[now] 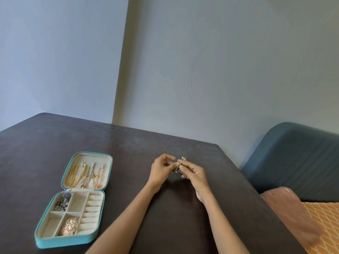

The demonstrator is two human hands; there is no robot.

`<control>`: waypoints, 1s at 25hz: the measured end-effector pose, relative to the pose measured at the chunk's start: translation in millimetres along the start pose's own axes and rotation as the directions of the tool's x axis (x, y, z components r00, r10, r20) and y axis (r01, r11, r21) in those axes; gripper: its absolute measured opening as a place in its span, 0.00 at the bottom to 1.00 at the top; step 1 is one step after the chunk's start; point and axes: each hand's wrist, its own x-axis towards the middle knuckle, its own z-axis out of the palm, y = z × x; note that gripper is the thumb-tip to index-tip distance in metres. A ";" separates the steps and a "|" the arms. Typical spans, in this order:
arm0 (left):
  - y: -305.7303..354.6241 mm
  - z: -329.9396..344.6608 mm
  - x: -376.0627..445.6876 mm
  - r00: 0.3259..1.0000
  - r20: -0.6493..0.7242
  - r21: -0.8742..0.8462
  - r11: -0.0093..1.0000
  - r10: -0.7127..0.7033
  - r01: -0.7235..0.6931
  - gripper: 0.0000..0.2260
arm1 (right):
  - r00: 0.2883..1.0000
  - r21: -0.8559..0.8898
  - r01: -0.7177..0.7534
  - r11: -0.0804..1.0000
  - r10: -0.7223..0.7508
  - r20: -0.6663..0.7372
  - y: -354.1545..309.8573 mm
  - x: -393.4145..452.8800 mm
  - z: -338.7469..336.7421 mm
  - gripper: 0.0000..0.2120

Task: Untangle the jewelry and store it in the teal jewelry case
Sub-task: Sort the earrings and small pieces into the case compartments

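Note:
A small tangle of gold and dark beaded jewelry [178, 165] hangs between my two hands above the dark table [128, 153]. My left hand [160, 171] pinches its left side with curled fingers. My right hand [194, 173] pinches the gold part from the right. The teal jewelry case [73, 241] lies open at the left. Its lid holds a yellow gold chain [75, 176] and two more hanging chains. Its tray holds a dark beaded piece [62, 202] and a rose gold filigree piece [69, 226].
The table's right edge runs diagonally beside a teal upholstered seat [297, 162] with a pink cushion [288, 211] and an orange patterned fabric [324, 224]. A grey wall stands behind the table.

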 end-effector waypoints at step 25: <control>122.5 -207.5 -101.1 0.987 -0.036 0.429 0.890 -0.154 0.154 0.02 | 0.990 0.176 -0.128 0.976 0.114 0.085 -114.5 -97.4 195.3 0.09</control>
